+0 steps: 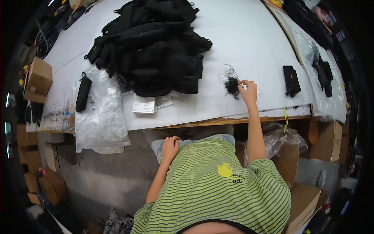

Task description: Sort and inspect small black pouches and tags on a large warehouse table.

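Observation:
A small tangled heap of thin black strings lies on the white table, right of the bag pile. My right hand reaches over the table edge and pinches at the right side of this heap, fingertips closed on the strings. Against the front of my body, below the table edge, rests my left hand, with its fingers laid loosely and nothing seen in them. A large pile of black fabric bags stands at the table's middle left. In front of it sits a stack of white printed cards.
On the left, a clear plastic bag of small white pieces hangs over the table edge, with a black pouch on it. A flat black item lies at right. Cardboard boxes stand around; clear plastic film covers one below.

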